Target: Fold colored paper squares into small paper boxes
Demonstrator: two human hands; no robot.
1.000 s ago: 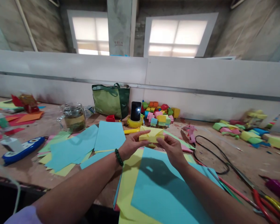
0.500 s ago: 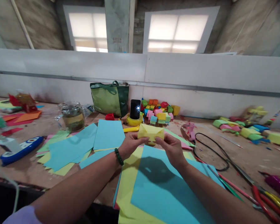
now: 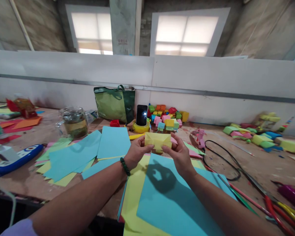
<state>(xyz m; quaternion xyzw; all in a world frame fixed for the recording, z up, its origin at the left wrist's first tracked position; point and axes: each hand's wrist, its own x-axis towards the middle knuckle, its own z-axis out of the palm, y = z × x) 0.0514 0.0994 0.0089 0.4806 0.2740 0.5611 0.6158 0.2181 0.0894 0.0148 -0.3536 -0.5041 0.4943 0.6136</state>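
Yellow folded paper point(image 3: 158, 141), blue sheet point(image 3: 172, 196), green bag point(image 3: 114, 103), dark-green bracelet point(image 3: 125, 166).

Both forearms are reaching forward, angling inward. The left hand point(image 3: 137, 152) and right hand point(image 3: 179, 154) are facing each other, fingertips pinching closed, thumbs seemingly uppermost.

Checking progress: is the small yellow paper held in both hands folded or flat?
Folded: the small yellow paper shows creases and a compact shape, pinched between left hand and right hand.
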